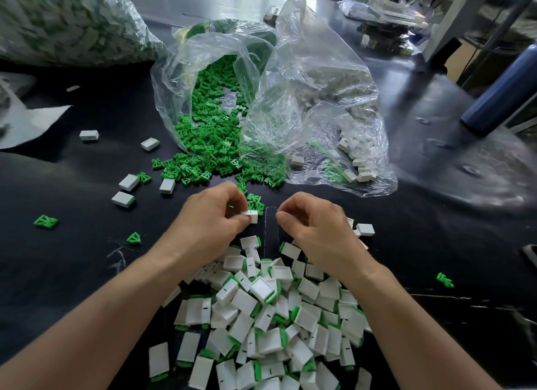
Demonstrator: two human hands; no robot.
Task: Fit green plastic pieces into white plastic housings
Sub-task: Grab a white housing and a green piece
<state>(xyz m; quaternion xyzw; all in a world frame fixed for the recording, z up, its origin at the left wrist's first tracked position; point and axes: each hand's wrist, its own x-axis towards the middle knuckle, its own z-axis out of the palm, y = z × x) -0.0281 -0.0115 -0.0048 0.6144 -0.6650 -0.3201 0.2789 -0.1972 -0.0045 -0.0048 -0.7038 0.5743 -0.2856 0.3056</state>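
My left hand (215,212) pinches a small white plastic housing (251,215) between thumb and fingers, just above the black table. My right hand (308,221) is a short way to its right with fingers curled; nothing shows in it. Loose green plastic pieces (209,145) spill from an open clear bag (203,70) ahead of my hands. A second clear bag (325,104) to the right holds white housings (360,163). A heap of white housings with green pieces fitted (270,317) lies under my wrists.
A few white housings (128,183) and stray green pieces (46,221) lie scattered on the left of the table (72,273). A large filled bag (66,23) sits at the back left. A dark blue bottle (502,90) stands at the right.
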